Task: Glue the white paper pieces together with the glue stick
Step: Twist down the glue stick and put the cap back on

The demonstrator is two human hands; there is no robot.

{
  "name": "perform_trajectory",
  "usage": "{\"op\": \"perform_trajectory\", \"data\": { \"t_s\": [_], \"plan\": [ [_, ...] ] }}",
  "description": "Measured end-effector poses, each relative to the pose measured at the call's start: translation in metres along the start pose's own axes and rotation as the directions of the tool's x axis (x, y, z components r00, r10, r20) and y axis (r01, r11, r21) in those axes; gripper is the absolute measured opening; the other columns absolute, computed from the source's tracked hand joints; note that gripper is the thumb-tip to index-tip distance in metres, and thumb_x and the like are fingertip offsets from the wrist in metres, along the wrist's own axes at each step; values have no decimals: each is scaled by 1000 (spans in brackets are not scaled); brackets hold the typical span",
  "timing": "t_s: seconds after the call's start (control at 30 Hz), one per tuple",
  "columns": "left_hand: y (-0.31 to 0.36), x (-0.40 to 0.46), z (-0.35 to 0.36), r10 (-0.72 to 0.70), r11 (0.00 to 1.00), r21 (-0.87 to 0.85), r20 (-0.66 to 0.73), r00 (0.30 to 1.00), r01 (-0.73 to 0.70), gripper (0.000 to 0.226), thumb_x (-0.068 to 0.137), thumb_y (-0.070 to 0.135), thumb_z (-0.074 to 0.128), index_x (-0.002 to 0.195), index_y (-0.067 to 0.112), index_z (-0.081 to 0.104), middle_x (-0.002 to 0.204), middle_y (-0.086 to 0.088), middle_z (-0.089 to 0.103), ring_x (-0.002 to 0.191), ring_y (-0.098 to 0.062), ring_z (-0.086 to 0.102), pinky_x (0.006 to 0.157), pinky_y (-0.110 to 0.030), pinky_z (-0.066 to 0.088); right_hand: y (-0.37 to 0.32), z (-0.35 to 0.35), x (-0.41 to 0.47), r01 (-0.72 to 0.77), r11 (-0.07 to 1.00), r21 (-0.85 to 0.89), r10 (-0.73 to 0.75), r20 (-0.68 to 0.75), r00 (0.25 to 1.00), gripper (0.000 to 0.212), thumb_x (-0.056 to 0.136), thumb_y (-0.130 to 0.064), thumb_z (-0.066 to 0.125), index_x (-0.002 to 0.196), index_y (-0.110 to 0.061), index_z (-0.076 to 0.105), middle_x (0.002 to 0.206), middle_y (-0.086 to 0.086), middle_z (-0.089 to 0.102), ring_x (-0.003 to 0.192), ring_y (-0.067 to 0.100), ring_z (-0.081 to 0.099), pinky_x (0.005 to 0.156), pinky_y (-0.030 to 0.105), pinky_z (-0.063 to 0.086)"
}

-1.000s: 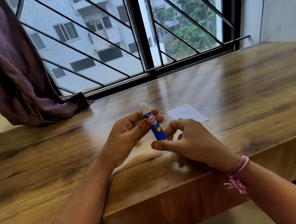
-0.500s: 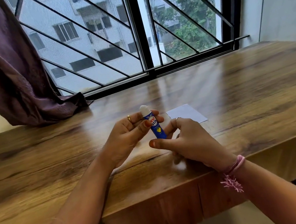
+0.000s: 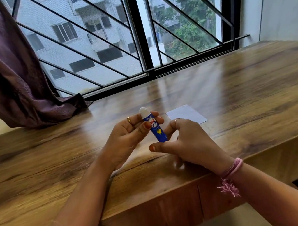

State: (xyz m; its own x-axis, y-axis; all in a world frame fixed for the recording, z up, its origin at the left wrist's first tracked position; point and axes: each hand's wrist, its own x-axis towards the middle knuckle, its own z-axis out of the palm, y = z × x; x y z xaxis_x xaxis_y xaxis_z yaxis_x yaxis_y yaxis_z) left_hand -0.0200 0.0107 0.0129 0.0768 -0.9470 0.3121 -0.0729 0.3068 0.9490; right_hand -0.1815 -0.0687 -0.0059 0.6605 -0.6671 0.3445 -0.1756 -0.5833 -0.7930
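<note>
Head view: wooden table (image 3: 256,85) carries one white paper piece (image 3: 186,114) lying flat just beyond the hands, likely staged for gluing. Left hand (image 3: 126,137) pinches the glue stick (image 3: 155,126) upright, white glue tip exposed. Right hand (image 3: 189,141) fingers curl at its base, probably twisting; exact grip unclear.

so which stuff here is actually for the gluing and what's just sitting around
For the job:
glue stick, uncapped, held by the left hand
white paper on the table
right hand, fingers at the stick's base

Just there:
purple curtain
window grille
wooden table
</note>
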Motion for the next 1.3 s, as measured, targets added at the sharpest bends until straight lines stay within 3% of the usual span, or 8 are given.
{"op": "perform_trajectory", "data": {
  "t_s": [0.1, 0.27, 0.47, 0.63, 0.77, 1.1, 1.23, 1.3],
  "plan": [
    [2, -1, 0, -7, 999, -43, 1, 1000, 7, 35, 79, 38, 73, 110, 22, 71, 112, -7, 71, 117, -22, 61, 92, -24, 50, 0, 1, 0, 22, 1000, 4, -23, 48, 999, 35, 69, -51, 76, 87, -25, 61, 87, -9, 59, 70, 3, 54, 66, 22, 42],
    [0, -2, -3, -20, 1000, -24, 7, 1000, 21, 28, 84, 24, 62, 110, 21, 70, 114, -10, 70, 116, -23, 61, 91, -24, 50, 1, -1, 1, 36, 996, 79, -44, 103, 994, 27, 75, -40, 75, 95, -22, 73, 98, 0, 62, 67, 6, 51, 69, 30, 41],
    [-2, -1, -1, -9, 1000, 25, 2, 1000, 9, 30, 84, 23, 62, 113, 17, 67, 114, -9, 70, 117, -23, 61, 93, -25, 49, 2, 2, 1, -27, 999, -16, 26, -54, 998, 31, 59, -46, 83, 67, -29, 59, 85, -7, 57, 71, 6, 52, 66, 23, 41],
    [-1, -1, 0, -5, 1000, -24, 8, 1000, 5, 28, 83, 25, 62, 109, 23, 71, 111, -6, 71, 115, -22, 62, 92, -25, 50, 1, 2, 1, -4, 1000, -23, 5, 31, 999, 37, 64, -53, 78, 82, -23, 63, 87, -9, 58, 72, 4, 54, 63, 20, 39],
    [-1, -2, 0, -15, 1000, -19, 10, 1000, 15, 28, 83, 23, 62, 109, 20, 71, 112, -8, 71, 114, -22, 62, 90, -23, 50, 2, -1, 0, 20, 996, 88, -31, 124, 992, 25, 75, -38, 75, 92, -20, 72, 84, -7, 59, 58, -1, 49, 62, 19, 35],
    [0, -1, 3, 1, 1000, 31, 2, 1000, -1, 30, 81, 28, 63, 110, 21, 70, 110, -6, 72, 112, -21, 64, 93, -25, 49, 1, 5, -4, 55, 990, -133, -64, -65, 996, 36, 65, -52, 77, 68, -32, 48, 77, -13, 48, 67, 1, 46, 58, 12, 34],
    [0, -2, -1, 5, 999, 34, -5, 1000, -4, 26, 86, 23, 59, 109, 23, 70, 111, -6, 72, 113, -23, 63, 94, -27, 50, -1, 2, -2, 69, 997, -21, -68, 52, 996, 29, 76, -46, 72, 92, -22, 66, 91, -7, 65, 62, -1, 51, 63, 19, 36],
    [0, -2, 0, 3, 999, 38, -3, 1000, -3, 27, 85, 23, 60, 111, 20, 68, 110, -7, 72, 112, -23, 64, 91, -26, 51, 0, 1, -2, 58, 998, 3, -58, 68, 996, 23, 78, -37, 72, 93, -19, 70, 81, -10, 68, 55, -2, 50, 63, 19, 36]
  ]
}}
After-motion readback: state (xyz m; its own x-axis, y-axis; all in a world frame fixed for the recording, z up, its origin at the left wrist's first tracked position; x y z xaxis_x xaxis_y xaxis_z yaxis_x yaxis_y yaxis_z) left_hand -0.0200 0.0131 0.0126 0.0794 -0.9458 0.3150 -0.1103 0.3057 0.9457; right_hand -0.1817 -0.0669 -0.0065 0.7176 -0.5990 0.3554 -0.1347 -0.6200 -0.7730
